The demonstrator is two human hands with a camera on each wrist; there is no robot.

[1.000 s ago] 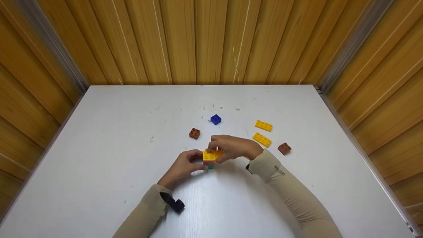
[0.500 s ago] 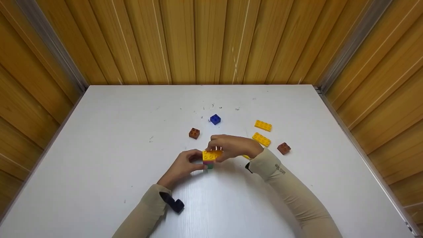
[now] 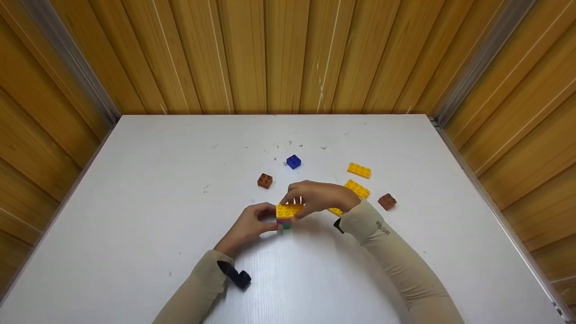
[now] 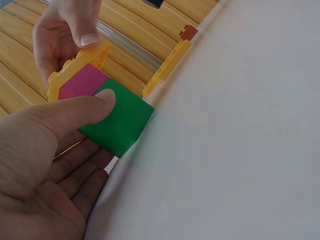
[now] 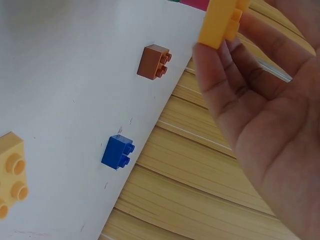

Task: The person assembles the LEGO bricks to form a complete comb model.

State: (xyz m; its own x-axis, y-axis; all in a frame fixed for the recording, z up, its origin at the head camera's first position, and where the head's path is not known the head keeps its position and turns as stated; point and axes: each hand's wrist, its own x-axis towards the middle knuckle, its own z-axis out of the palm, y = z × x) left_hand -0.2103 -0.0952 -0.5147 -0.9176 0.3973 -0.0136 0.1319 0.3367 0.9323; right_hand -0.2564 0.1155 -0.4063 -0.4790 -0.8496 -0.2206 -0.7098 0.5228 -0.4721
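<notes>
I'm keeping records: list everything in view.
Blue square plastic brick: one, blue, table centre.
Brown square plastic bricks: two, brown, centre, right.
Yellow flat plastic plates: three, yellow, right.
Green plastic brick: one, green, stack bottom.
Pink plastic brick: one, pink, stack middle.
Yellow studded plastic piece: one, yellow, stack top.
Rectangular table: one, white, beneath.
Panelled walls: three, yellow-brown, around.
Metal strips: two, grey, corners.
Wrist devices: two, black, cuffs.
Fabric sleeves: two, beige, arms.
Left hand: one, gripping green brick.
Right hand: one, holding yellow piece.
</notes>
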